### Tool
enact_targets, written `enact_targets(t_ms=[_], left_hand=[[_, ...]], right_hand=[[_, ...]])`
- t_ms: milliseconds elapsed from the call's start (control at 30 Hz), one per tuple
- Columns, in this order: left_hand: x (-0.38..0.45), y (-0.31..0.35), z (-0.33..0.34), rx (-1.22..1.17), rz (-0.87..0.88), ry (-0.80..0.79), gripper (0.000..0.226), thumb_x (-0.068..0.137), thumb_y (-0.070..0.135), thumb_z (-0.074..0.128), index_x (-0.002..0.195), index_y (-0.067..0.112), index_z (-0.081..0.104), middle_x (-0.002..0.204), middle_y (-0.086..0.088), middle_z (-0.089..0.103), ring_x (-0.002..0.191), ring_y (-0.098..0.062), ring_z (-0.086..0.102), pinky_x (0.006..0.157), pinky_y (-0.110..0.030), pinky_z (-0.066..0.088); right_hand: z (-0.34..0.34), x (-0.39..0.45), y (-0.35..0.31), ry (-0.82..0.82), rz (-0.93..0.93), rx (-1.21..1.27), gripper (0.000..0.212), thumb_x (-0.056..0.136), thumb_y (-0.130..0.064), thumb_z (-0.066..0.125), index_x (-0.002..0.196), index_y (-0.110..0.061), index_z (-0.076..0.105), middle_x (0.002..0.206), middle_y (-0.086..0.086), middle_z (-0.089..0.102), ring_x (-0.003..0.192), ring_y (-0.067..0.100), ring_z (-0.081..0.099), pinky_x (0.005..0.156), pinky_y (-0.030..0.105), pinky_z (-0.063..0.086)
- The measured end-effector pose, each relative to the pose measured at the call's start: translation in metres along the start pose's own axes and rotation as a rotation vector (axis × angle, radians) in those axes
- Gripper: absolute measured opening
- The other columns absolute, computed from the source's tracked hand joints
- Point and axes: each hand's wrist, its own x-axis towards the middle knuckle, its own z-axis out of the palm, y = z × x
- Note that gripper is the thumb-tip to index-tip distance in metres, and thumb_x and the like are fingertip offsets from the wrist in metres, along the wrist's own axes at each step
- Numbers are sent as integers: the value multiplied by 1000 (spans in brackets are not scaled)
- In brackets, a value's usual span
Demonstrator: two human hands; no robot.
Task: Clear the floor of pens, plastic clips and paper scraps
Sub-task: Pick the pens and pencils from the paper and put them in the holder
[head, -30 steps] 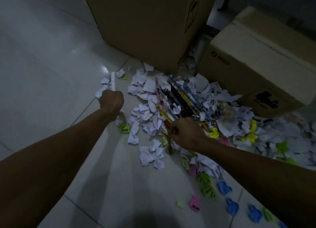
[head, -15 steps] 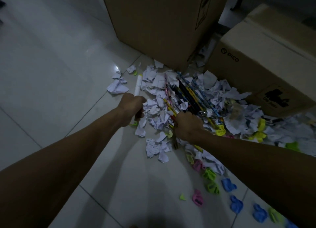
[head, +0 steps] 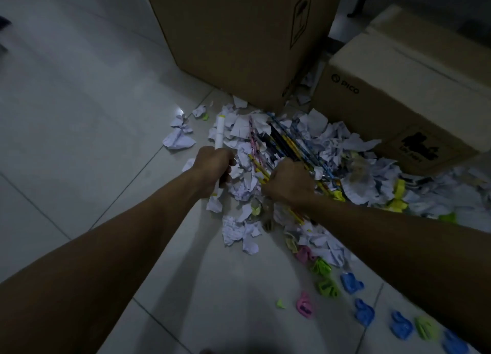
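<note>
Two cardboard boxes, a tall one [head: 239, 40] and a lower one marked PICO [head: 403, 88], stand at the far side of the pale tiled floor [head: 79, 101]. Against them spreads a heap of crumpled paper scraps [head: 358, 183]. Coloured plastic clips [head: 350, 283] trail from it toward the near right. The right hand [head: 289, 182] is closed around a bundle of pens [head: 281, 144] over the heap. The left hand [head: 214, 163] grips a white marker [head: 220, 133], just beside it.
</note>
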Motion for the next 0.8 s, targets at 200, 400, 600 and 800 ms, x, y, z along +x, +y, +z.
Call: enact_targets(t_ms=[200, 400, 600, 800], left_hand=[[-1, 3, 15, -19, -24, -184, 17, 89, 19, 61, 82, 5, 54, 64, -8, 39, 43, -17, 25, 43, -24, 25], [-17, 21, 35, 149, 122, -419, 21, 86, 24, 70, 88, 5, 62, 74, -10, 66, 42, -12, 46, 44, -25, 35], [-8, 13, 24, -9, 140, -195, 22, 98, 19, 54, 97, -2, 61, 57, -9, 43, 49, -19, 46, 46, -27, 43], [4, -5, -3, -218, -44, -99, 20, 100, 23, 49, 97, 5, 57, 47, -1, 30, 35, -15, 32, 39, -19, 30]], right_hand=[[-56, 14, -7, 14, 170, 602, 18, 82, -11, 70, 72, -7, 56, 67, 18, 55, 59, 27, 56, 52, 41, 56], [-78, 20, -13, -123, 254, 1013, 11, 90, -16, 67, 94, -5, 66, 81, 10, 64, 70, 21, 65, 62, 35, 56], [-45, 18, 7, -21, 158, 690, 26, 89, -16, 66, 78, 7, 63, 69, 18, 63, 57, 27, 58, 58, 38, 55], [-4, 4, 11, -28, -78, -157, 36, 73, -38, 81, 70, -14, 54, 80, 13, 61, 69, 29, 59, 64, 36, 53]])
